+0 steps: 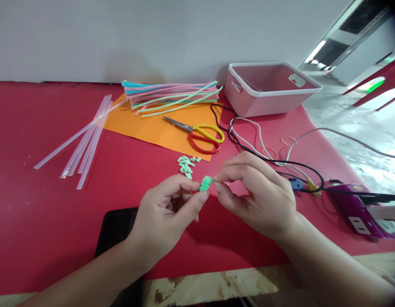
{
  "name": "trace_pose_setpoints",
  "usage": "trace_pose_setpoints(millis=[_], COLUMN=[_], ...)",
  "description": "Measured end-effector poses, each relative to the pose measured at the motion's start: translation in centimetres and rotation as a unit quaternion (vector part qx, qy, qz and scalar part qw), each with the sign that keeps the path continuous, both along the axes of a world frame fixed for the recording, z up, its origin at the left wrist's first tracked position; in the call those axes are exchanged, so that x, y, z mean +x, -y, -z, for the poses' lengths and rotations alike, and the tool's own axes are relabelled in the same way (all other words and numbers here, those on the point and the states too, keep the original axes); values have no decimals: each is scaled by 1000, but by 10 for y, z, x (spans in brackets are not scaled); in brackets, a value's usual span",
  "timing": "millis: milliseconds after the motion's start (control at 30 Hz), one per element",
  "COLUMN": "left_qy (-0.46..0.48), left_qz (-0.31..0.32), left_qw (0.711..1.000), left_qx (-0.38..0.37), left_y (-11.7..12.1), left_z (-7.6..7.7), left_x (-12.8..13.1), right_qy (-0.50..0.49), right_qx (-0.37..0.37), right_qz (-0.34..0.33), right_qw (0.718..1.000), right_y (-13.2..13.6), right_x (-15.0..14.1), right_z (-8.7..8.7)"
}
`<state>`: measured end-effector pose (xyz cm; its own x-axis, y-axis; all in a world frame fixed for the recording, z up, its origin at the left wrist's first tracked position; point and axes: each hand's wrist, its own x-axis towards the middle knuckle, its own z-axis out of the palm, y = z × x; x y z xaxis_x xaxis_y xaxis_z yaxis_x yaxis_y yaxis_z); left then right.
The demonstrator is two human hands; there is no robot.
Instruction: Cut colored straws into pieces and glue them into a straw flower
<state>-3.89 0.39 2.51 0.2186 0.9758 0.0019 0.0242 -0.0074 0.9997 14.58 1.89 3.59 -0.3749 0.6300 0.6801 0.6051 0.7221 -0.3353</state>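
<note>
My left hand (167, 213) pinches a small cluster of green straw pieces (206, 183) between thumb and fingers, a little above the red table (31, 213). My right hand (258, 198) meets it from the right, fingertips pressed together at the cluster's edge; what they pinch is too small to name. A small pile of cut green straw bits (186, 165) lies on the table just beyond the hands. Behind it, yellow-and-red scissors (200, 134) rest closed on an orange paper sheet (146, 123).
A bundle of coloured straws (171, 94) lies at the back of the orange sheet. Clear plastic sticks (85, 140) lie at left. A pink plastic bin (270, 87) stands at back right. Cables (264, 149), rubber bands and a purple power strip (366, 211) sit at right. A black phone (116, 230) lies under my left wrist.
</note>
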Motion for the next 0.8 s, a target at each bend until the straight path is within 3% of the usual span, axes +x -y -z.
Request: trace_pose_setpoints(millis=[800], left_qy=[-36], left_qz=[10], left_qw=[998], left_qx=[51], left_y=[8], left_z=[4], left_x=[-3], right_qy=[-49], right_qx=[43], right_qz=[-2], right_qw=[998], right_y=[4], right_x=[-5], right_z=[-6])
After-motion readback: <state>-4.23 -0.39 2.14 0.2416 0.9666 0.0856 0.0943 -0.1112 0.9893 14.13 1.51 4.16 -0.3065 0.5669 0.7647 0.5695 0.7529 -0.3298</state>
